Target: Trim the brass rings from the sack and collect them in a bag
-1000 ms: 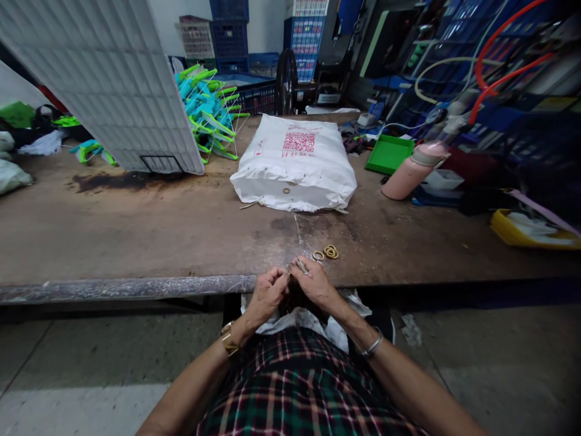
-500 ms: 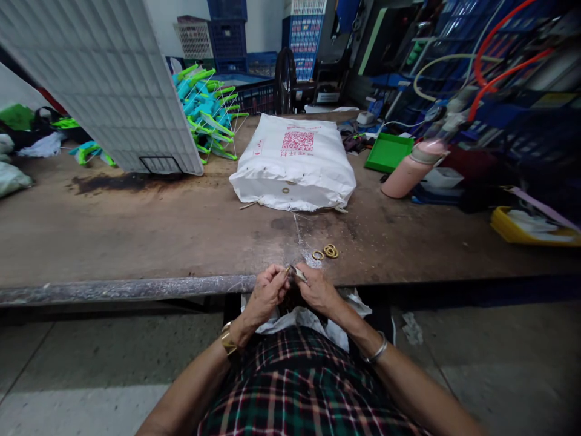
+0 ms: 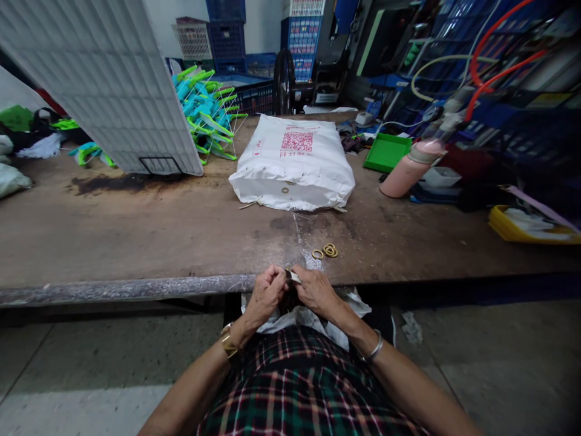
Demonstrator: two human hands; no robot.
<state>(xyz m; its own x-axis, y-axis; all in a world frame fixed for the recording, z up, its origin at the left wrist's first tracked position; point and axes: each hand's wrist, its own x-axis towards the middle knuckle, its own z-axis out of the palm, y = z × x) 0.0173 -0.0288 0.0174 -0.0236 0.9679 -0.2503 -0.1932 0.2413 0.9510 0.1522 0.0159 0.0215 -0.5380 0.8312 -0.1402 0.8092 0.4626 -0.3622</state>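
Above the table's front edge, my left hand (image 3: 267, 294) is closed in a pinch. Its fingertips hold a small gold-coloured ring, mostly hidden now. My right hand (image 3: 316, 292) meets it, fingers wrapped round a small knife-like tool (image 3: 295, 277) with a pale handle and a dark end pointing at the left fingertips. The tool's exact kind is hard to make out. Just beyond the right hand lie several gold-coloured rings: a single ring (image 3: 317, 255) and a small overlapping pile (image 3: 330, 250). White crumpled cloth or plastic (image 3: 299, 317) lies on my lap beneath the hands.
A white printed sack (image 3: 293, 163) lies mid-table, a ring on its near side. A ribbed white panel (image 3: 113, 91) stands left, before green and blue plastic pieces (image 3: 211, 115). Rightward are a green tray (image 3: 387, 152), a pink bottle (image 3: 411, 171) and a yellow tray (image 3: 503, 229).
The right hand and its tool have shifted slightly left, closer against the left fingertips. The gold-coloured bit at those fingertips is less visible. The rings on the table stay put.
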